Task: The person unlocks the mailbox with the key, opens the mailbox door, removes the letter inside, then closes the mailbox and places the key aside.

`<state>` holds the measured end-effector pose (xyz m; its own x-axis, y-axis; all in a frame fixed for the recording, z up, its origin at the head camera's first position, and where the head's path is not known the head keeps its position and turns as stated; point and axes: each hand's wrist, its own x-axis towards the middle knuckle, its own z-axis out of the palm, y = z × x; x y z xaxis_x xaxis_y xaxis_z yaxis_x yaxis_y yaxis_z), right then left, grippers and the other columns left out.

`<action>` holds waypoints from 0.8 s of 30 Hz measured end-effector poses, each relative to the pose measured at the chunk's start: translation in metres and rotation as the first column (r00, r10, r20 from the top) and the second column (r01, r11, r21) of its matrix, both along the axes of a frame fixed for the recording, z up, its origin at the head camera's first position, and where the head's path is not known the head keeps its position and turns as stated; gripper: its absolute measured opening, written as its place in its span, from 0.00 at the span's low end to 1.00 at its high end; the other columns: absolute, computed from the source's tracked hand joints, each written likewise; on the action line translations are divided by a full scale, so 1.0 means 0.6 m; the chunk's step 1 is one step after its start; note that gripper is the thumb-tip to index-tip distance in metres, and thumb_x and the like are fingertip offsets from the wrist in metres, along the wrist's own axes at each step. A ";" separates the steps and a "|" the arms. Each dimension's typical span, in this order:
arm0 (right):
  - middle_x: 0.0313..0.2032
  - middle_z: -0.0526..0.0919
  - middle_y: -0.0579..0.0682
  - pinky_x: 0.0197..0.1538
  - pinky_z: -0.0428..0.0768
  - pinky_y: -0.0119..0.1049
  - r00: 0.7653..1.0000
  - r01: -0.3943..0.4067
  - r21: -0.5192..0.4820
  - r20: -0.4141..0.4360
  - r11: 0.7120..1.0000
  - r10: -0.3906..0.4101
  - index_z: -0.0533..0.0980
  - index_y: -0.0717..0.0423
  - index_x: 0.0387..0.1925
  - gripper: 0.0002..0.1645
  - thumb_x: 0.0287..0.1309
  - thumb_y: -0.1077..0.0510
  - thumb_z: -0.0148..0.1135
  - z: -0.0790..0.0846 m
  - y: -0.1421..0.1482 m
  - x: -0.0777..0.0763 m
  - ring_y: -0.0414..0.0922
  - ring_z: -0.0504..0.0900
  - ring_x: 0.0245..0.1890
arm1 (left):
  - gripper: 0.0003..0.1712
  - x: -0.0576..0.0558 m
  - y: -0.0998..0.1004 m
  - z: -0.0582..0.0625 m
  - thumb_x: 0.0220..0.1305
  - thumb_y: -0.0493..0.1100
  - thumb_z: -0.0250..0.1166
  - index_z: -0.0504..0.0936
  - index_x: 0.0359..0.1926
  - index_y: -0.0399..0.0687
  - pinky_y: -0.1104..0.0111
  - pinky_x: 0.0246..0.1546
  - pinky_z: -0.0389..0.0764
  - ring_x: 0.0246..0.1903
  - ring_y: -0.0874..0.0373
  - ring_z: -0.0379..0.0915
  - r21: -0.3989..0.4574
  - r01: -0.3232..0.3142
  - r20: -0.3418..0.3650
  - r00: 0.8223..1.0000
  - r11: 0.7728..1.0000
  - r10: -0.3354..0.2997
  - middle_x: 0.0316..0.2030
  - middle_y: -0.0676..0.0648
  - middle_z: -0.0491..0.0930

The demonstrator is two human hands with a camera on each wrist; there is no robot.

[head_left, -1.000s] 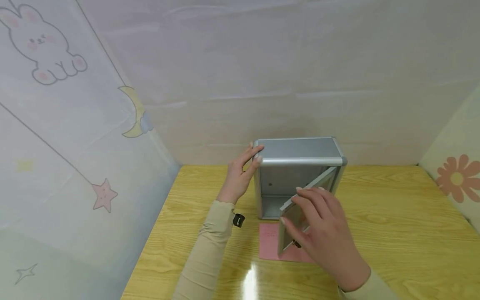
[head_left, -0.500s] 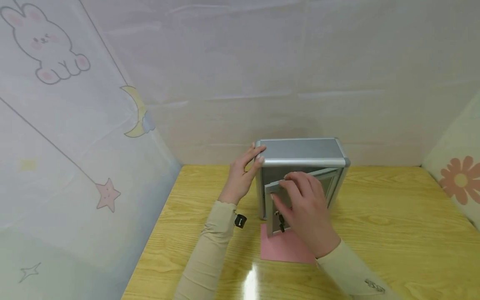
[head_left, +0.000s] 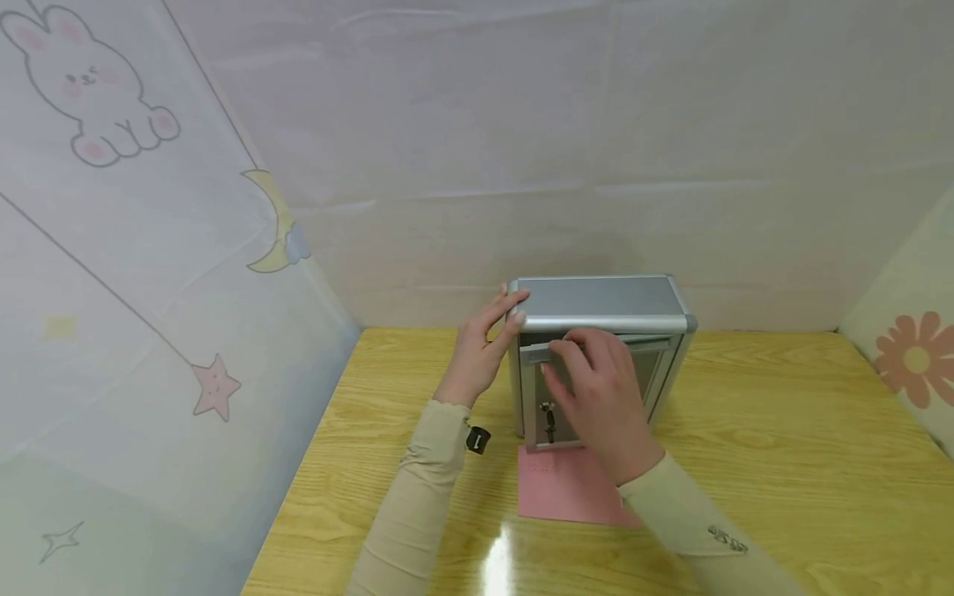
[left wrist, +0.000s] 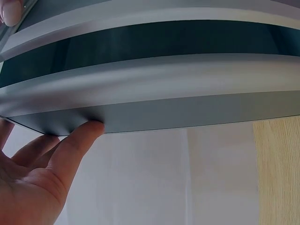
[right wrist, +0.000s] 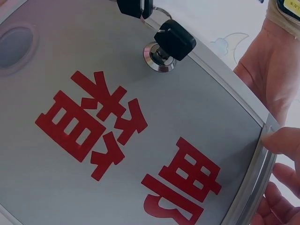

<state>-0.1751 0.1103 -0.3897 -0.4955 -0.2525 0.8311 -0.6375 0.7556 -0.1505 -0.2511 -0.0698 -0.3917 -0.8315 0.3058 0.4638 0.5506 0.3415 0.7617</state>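
A silver-grey metal mailbox point(head_left: 596, 296) stands upright on the table. Its door point(right wrist: 206, 103) bears red characters and is slightly ajar, hinged on the right. My right hand point(head_left: 599, 393) pinches the door's upper left edge, thumb in front and fingers behind. Keys point(right wrist: 177, 40) hang from the door's lock. My left hand point(head_left: 477, 352) rests on the mailbox's top left corner, fingertips on its surface. In the left wrist view that hand's fingers point(left wrist: 75, 145) touch a grey panel beside the dark gap point(left wrist: 154, 44) at the door.
A pink paper point(head_left: 570, 492) lies on the wood-grain table point(head_left: 790, 447), just in front of the mailbox. A pale wall covering point(head_left: 447, 149) rises behind, and a patterned one point(head_left: 134, 290) at the left.
My right hand has swung the door inward toward the mailbox, from wide open to a narrow gap. More of the pink paper shows. My left hand stays on the corner.
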 end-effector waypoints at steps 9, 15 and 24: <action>0.40 0.74 0.60 0.49 0.70 0.51 0.999 -0.047 -0.048 -0.017 0.998 0.046 0.77 0.65 0.40 0.14 0.49 0.66 0.69 -0.004 0.004 -0.003 0.58 0.72 0.41 | 0.25 0.003 -0.001 0.003 0.70 0.63 0.49 0.70 0.66 0.69 0.52 0.64 0.57 0.68 0.64 0.51 0.001 0.000 0.006 1.000 1.000 0.000 0.69 0.53 0.59; 0.38 0.76 0.59 0.46 0.72 0.51 0.996 -0.083 -0.057 -0.035 0.995 0.081 0.79 0.65 0.38 0.11 0.52 0.63 0.65 -0.018 0.013 0.004 0.57 0.74 0.39 | 0.25 0.003 -0.001 0.004 0.71 0.63 0.49 0.70 0.66 0.69 0.52 0.64 0.57 0.68 0.64 0.51 0.005 0.000 0.009 1.000 1.000 0.000 0.69 0.54 0.59; 0.33 0.79 0.53 0.39 0.76 0.44 0.990 -0.024 -0.021 0.137 0.999 0.027 0.78 0.64 0.37 0.11 0.52 0.62 0.68 -0.050 0.023 0.016 0.49 0.76 0.34 | 0.25 0.004 -0.001 0.003 0.71 0.62 0.50 0.70 0.66 0.69 0.53 0.65 0.56 0.68 0.64 0.51 0.022 0.013 0.014 1.000 1.000 -0.013 0.69 0.56 0.59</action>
